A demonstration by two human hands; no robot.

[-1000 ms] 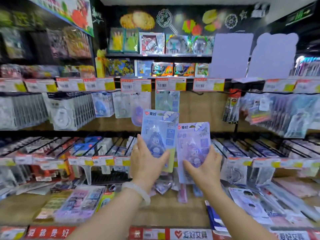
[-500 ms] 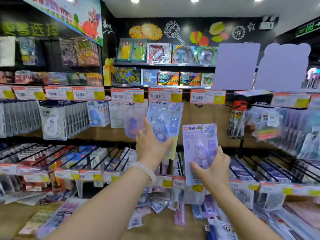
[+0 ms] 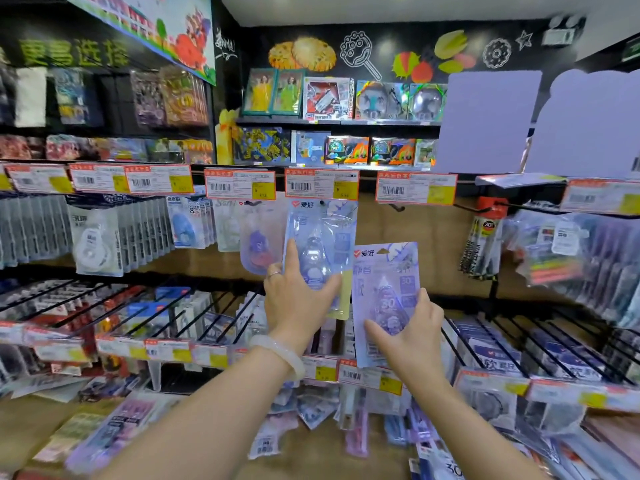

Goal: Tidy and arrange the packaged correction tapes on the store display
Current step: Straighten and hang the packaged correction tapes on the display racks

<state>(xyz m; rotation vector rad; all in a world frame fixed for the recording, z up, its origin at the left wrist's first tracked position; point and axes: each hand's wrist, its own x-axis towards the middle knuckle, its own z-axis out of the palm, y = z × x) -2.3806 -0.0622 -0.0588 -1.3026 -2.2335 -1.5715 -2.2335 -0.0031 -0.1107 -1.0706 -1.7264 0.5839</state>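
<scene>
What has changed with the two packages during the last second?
The left hand lifted its blue package up to the hook under the price tag. The right hand keeps holding the purple package, lower and to the right.

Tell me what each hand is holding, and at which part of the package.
The left hand holds a blue correction tape pack by its lower part. The right hand holds a purple correction tape pack by its lower part.

Blue pack (image 3: 320, 251) hangs upright; lilac pack (image 3: 386, 289) held lower (right).
</scene>
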